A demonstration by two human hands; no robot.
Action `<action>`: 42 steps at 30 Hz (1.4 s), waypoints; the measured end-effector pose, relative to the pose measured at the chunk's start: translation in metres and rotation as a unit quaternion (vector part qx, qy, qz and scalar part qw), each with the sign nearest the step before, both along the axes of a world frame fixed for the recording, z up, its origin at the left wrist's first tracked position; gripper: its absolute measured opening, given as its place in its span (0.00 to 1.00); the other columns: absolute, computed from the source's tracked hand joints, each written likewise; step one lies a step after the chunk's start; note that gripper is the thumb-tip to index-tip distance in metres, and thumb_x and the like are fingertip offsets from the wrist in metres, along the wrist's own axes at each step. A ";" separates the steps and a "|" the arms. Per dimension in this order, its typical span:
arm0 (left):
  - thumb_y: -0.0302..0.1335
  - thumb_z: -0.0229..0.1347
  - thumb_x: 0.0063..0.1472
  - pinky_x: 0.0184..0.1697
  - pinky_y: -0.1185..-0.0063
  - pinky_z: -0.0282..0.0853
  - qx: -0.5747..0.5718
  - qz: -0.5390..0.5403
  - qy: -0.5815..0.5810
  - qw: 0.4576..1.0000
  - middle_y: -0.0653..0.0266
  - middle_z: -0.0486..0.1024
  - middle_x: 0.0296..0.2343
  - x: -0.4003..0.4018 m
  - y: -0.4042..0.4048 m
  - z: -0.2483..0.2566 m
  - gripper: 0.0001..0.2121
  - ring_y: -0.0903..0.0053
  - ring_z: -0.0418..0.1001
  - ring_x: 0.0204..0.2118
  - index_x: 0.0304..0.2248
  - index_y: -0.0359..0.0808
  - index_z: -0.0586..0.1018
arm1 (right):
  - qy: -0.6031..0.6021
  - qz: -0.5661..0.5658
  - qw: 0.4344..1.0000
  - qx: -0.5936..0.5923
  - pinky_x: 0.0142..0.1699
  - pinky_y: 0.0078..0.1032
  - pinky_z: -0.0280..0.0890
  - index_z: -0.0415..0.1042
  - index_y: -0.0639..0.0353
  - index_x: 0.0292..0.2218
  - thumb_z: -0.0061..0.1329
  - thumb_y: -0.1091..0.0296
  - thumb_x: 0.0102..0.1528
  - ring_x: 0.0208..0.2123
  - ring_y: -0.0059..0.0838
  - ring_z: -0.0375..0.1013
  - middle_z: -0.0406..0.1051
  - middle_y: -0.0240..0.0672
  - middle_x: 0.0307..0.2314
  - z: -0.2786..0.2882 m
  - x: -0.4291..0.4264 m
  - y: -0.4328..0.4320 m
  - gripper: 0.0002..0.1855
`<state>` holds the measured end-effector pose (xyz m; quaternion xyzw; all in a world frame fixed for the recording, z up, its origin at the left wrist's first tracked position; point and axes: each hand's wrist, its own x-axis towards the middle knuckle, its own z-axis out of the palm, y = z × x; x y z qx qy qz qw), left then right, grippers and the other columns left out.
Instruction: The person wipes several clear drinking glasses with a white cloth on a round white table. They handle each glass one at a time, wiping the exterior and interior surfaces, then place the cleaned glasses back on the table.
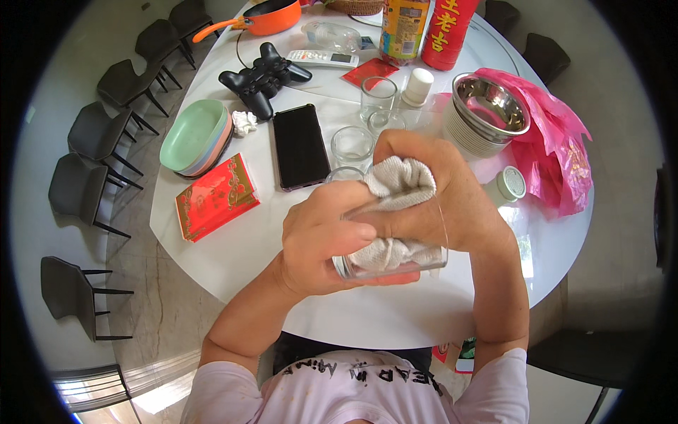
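Observation:
My left hand (328, 238) is wrapped around a clear drinking glass (431, 262), which lies tilted on its side above the near part of the table. A pale knitted cloth (405, 183) is bunched partly inside the glass and partly over its upper side. My right hand (450, 196) holds the cloth, some of its fingers reaching into the glass. Just beyond my hands stand several more clear glasses, among them one near the middle (352, 146) and a taller one (378, 98) behind it.
Left on the table (371, 323) are a black phone (302, 147), red booklet (217, 199), stacked oval dishes (193, 135) and game controller (265, 79). Steel bowls (490, 106), a pink plastic bag (556, 143) and a lidded container (511, 184) stand right. An orange pan (273, 18) and bottles are behind.

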<state>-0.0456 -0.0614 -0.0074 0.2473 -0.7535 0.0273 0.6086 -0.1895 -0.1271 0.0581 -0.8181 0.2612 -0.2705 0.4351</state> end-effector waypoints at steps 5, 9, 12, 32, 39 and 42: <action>0.37 0.72 0.26 0.40 0.78 0.64 0.135 -0.096 0.255 0.953 0.58 0.65 0.35 -0.006 0.008 -0.007 0.41 0.72 0.67 0.37 0.41 0.31 0.65 | -0.097 -0.004 0.992 0.075 0.28 0.13 0.56 0.62 0.58 0.23 0.63 0.63 0.34 0.23 0.11 0.59 0.61 0.22 0.18 -0.004 0.014 0.014 0.21; 0.44 0.69 0.31 0.47 0.76 0.58 0.263 -0.131 0.340 0.893 0.57 0.63 0.39 -0.010 0.013 -0.007 0.41 0.73 0.62 0.44 0.43 0.31 0.64 | -0.158 -0.054 0.980 0.108 0.28 0.15 0.60 0.64 0.60 0.27 0.60 0.67 0.39 0.24 0.14 0.63 0.66 0.27 0.20 -0.014 0.018 0.018 0.17; 0.43 0.68 0.33 0.48 0.76 0.59 0.277 -0.167 0.328 0.888 0.56 0.64 0.41 -0.006 0.010 0.001 0.38 0.72 0.63 0.44 0.42 0.31 0.65 | -0.195 -0.044 0.959 0.200 0.31 0.15 0.63 0.65 0.62 0.29 0.56 0.71 0.41 0.27 0.14 0.66 0.67 0.26 0.23 -0.021 0.016 0.026 0.14; 0.28 0.63 0.34 0.31 0.77 0.68 0.196 -0.003 0.097 0.976 0.58 0.73 0.30 -0.017 0.009 -0.022 0.28 0.67 0.72 0.30 0.39 0.33 0.69 | -0.060 -0.143 0.940 -0.305 0.41 0.30 0.62 0.68 0.59 0.35 0.55 0.76 0.37 0.37 0.40 0.65 0.64 0.42 0.35 -0.024 -0.009 0.069 0.19; 0.30 0.65 0.32 0.32 0.78 0.68 0.200 -0.001 0.039 0.979 0.60 0.73 0.30 -0.024 0.015 -0.007 0.27 0.70 0.72 0.28 0.37 0.36 0.71 | -0.147 -0.207 0.967 0.005 0.35 0.17 0.60 0.67 0.66 0.34 0.43 0.79 0.50 0.31 0.19 0.66 0.67 0.33 0.28 -0.029 -0.035 0.053 0.07; 0.29 0.68 0.29 0.31 0.81 0.67 0.294 -0.094 0.095 0.946 0.63 0.73 0.27 -0.030 0.017 -0.003 0.31 0.77 0.72 0.26 0.37 0.32 0.70 | -0.233 -0.253 0.936 0.070 0.34 0.13 0.59 0.66 0.67 0.36 0.40 0.76 0.54 0.29 0.15 0.65 0.66 0.29 0.27 -0.047 -0.056 0.049 0.08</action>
